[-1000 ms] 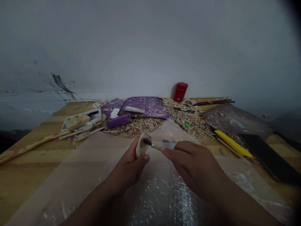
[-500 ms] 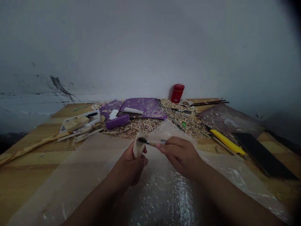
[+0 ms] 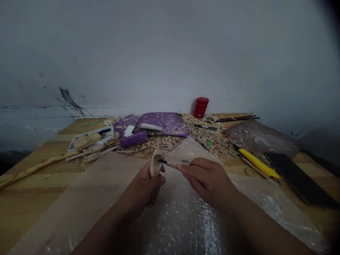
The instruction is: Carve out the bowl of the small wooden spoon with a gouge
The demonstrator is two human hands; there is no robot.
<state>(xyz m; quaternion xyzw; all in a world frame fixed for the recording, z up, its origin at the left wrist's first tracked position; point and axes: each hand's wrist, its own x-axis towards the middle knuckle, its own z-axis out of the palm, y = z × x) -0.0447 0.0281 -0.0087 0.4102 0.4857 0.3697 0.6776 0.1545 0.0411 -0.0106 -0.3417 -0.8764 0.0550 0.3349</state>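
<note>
Gripping a wooden piece [image 3: 154, 167] on the near side of the shavings [image 3: 159, 145], the left hand [image 3: 147, 184] wraps its lower end; the right hand [image 3: 205, 175] pinches a dark-tipped tool [image 3: 165, 162] at its face; surface work appears in hand, the next stroke calling for a firm hold.

Wooden table [image 3: 23, 209], banded light and dark.
On it: clear plastic sheet [image 3: 180, 212], front; wood shavings [image 3: 162, 142], toward the back; white tray [image 3: 109, 136] and long pale stick [image 3: 39, 166], left; yellow cutter [image 3: 257, 163] and flat black slab [image 3: 300, 179], right; thin dark rods [image 3: 237, 119], back right.
</note>
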